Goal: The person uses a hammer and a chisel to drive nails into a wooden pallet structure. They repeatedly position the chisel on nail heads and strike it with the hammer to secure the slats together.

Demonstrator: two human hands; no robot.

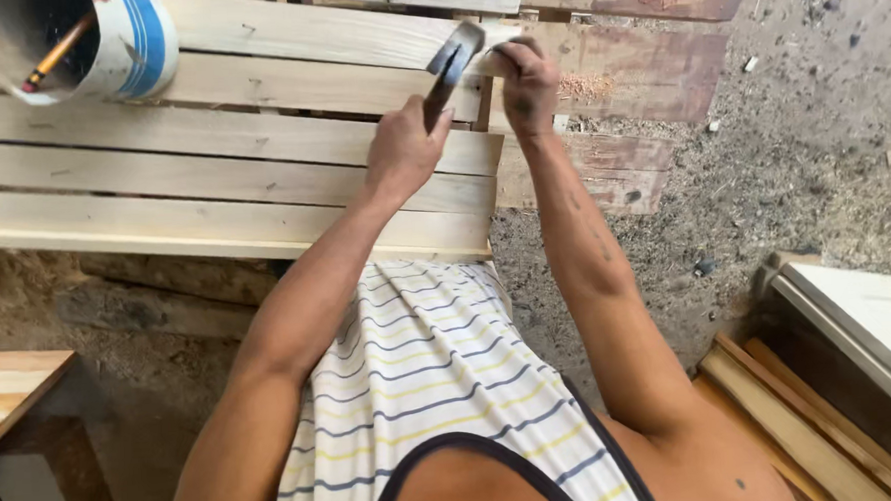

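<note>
My left hand (401, 147) grips the dark handle of a hammer (454, 58), whose metal head is raised over the right end of a pale wooden slat frame (212, 181). My right hand (526, 77) rests at the end of an upper slat right beside the hammer head. Its fingers are pinched together on something too small to make out. Both arms reach forward from my striped sleeveless shirt (421, 382).
A white bucket with blue stripes (121, 44) stands on the slats at the top left, with a yellow-handled tool inside. Reddish boards (648, 71) lie behind the frame. Dirt and sawdust cover the ground at right. Planks (804, 425) lie at the bottom right and a wooden stool (11, 385) stands at the bottom left.
</note>
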